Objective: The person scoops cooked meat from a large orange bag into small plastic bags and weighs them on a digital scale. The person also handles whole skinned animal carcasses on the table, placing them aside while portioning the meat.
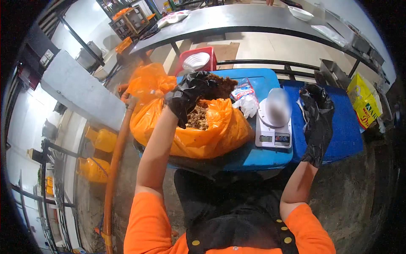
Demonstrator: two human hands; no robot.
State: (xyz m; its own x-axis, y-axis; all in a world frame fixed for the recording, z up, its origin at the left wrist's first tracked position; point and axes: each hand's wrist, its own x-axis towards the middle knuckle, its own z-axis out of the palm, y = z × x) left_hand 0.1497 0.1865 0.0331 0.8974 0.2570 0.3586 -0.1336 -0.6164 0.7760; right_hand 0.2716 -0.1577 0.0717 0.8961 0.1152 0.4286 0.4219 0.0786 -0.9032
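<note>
My left hand, in a black plastic glove, grips a clump of dark brown crumbly food above an open orange plastic bag. More brown crumbly food fills the bag. My right hand, gloved too, is over a dark blue lid; something pale shows at its edge, and its fingers are partly hidden. Between bag and right hand stands a white digital kitchen scale with a blurred, pale object on its pan. A red and blue printed packet and crumpled clear plastic lie behind.
The bag and scale rest on a light blue lid. Behind are a red crate with white bowls and a long steel table. A yellow printed bag stands right; an orange pipe runs at left.
</note>
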